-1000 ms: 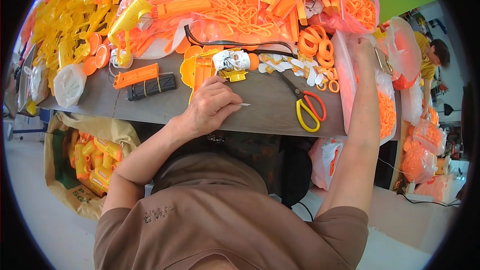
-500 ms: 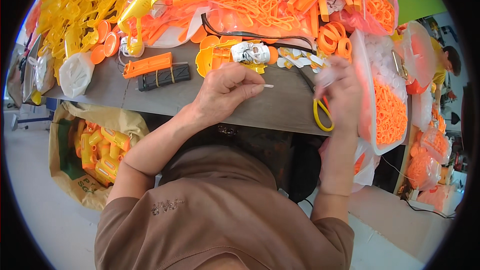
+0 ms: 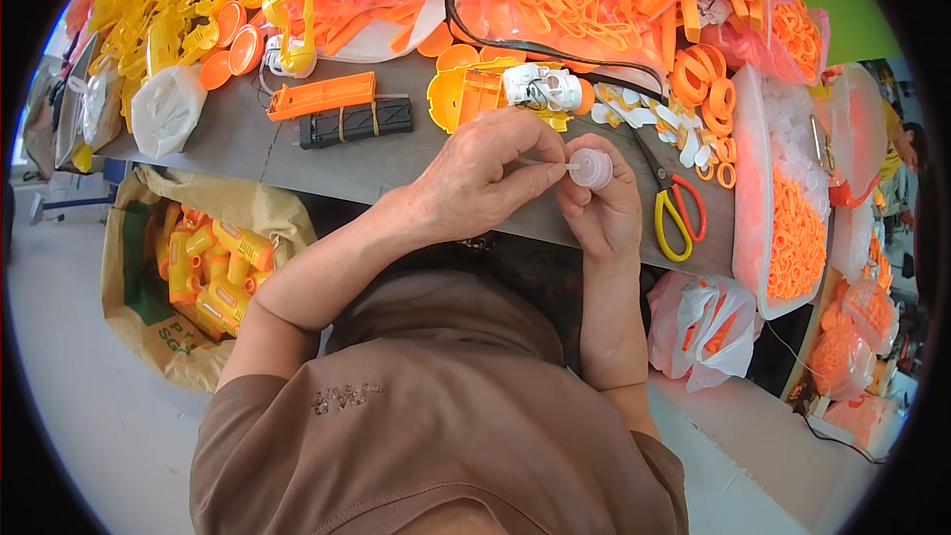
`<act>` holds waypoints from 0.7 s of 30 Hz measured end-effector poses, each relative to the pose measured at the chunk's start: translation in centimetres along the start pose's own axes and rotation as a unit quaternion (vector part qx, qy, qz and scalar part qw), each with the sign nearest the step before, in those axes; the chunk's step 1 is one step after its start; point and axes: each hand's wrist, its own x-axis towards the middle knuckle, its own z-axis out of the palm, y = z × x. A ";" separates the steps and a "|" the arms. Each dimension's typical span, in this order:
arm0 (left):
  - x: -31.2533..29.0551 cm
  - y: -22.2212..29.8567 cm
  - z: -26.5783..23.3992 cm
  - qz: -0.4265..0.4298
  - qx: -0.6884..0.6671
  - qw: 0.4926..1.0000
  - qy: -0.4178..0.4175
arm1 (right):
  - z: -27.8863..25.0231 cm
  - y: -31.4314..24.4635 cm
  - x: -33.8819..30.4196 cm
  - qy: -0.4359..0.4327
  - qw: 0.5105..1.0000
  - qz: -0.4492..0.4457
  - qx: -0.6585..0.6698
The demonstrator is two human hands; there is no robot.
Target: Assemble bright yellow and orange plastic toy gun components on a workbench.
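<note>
Between the thumb and index finger of my left hand [image 3: 490, 176] is a thin whitish tube [image 3: 572, 166], only its tip showing. That tip meets a small round translucent cap [image 3: 592, 170], which the fingers of my right hand [image 3: 609, 213] hold just beyond the table's front edge. Behind my hands lies a yellow plastic half-shell [image 3: 444, 99] with an orange part inside. A white motor unit with wires [image 3: 543, 87] rests in it. Scissors [image 3: 674, 221] with one yellow and one red handle lie right of my right hand.
A black case with a rubber band [image 3: 332, 125] and an orange tray-like piece [image 3: 319, 95] lie left. A tub [image 3: 750, 154] of orange rings and translucent caps stands right. Orange and yellow parts heap at the back. A paper bag [image 3: 134, 302] of yellow-orange bodies stands lower left.
My right hand has come left and down to my left hand, bringing the cap against the tube. The view has shifted, so the table's things appear farther right.
</note>
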 end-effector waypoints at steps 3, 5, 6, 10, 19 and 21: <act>0.0 0.1 0.1 -0.023 -0.023 0.999 0.009 | -0.1 0.2 0.0 -0.011 1.000 0.012 0.013; 0.0 0.0 0.0 0.008 -0.016 1.000 0.007 | -0.1 0.5 0.0 -0.009 1.000 0.007 0.011; 0.0 0.0 -0.1 0.008 -0.016 1.000 0.007 | -0.1 0.5 0.0 -0.009 1.000 0.008 0.011; 0.0 0.3 -0.2 -0.001 -0.016 1.000 0.002 | 0.2 0.3 0.1 -0.005 1.000 0.006 -0.011; -0.2 -0.1 -0.3 0.014 0.036 0.999 -0.009 | 1.5 0.0 -0.1 0.033 0.993 -0.029 -0.108; -0.1 -0.4 -0.1 0.029 0.037 0.999 0.007 | 2.3 0.0 -0.2 0.057 0.987 -0.043 -0.147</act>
